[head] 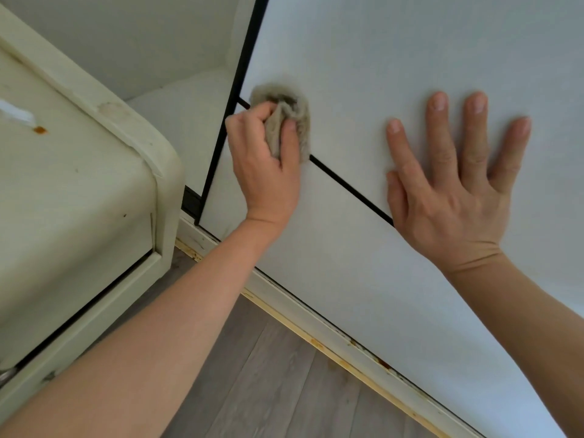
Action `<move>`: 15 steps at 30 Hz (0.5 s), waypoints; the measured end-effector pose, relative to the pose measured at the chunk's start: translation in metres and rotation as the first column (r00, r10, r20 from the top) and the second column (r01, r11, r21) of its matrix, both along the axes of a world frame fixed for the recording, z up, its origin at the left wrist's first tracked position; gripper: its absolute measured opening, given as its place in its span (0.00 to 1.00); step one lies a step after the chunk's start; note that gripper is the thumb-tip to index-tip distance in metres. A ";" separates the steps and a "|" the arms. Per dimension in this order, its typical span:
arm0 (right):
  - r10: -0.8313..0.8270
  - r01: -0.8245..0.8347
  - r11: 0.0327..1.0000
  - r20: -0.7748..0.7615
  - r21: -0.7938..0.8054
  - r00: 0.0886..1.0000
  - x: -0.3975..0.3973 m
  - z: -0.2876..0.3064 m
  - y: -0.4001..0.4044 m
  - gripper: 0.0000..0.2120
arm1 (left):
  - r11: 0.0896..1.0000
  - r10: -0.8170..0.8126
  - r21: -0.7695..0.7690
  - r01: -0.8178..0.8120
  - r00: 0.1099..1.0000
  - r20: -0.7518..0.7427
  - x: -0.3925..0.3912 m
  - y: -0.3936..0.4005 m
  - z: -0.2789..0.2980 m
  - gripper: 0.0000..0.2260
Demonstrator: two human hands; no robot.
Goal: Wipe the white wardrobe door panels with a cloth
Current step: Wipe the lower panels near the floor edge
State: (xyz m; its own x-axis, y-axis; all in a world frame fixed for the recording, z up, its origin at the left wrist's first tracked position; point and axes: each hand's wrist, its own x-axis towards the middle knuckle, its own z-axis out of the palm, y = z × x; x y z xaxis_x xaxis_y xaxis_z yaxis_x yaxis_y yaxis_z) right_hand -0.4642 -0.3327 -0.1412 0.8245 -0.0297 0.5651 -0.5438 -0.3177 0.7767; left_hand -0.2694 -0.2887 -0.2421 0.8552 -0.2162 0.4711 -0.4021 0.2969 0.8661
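Note:
The white wardrobe door (395,58) fills the right of the view, split by a thin black strip (347,184) into an upper and a lower panel. My left hand (265,162) grips a bunched grey-beige cloth (290,105) and presses it on the door close to its black left edge, over the strip. My right hand (455,181) lies flat on the door, fingers spread and straight, its palm covering part of the strip.
A cream cabinet (79,184) with worn, stained edges stands at the left, close to the door's edge. Behind it is a white wall corner (164,42). Below runs the door's bottom track (331,330) and grey wood-look floor (284,390).

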 end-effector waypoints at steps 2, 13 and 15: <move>-0.003 0.003 1.000 0.003 -0.003 1.000 0.002 0.001 -0.001 0.33 | 0.999 0.031 0.044 -0.028 0.997 -0.066 0.002 0.000 -0.038 0.14; -0.023 0.023 1.000 0.001 -0.020 1.000 0.013 0.000 0.001 0.31 | 0.839 0.044 0.430 0.334 0.746 -0.664 -0.016 0.023 -0.186 0.07; -0.023 0.023 0.999 0.007 -0.029 1.000 0.015 0.001 0.002 0.31 | 0.882 -0.084 0.345 0.321 0.827 -0.556 -0.050 0.028 -0.142 0.05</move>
State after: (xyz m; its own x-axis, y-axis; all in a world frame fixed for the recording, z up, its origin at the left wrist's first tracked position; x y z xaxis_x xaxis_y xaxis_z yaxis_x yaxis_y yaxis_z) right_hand -0.4494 -0.3310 -0.1397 0.8198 -0.0318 0.5717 -0.5561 -0.2824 0.7817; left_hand -0.3193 -0.2603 -0.3841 0.8550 -0.4813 -0.1932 0.1621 -0.1059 0.9811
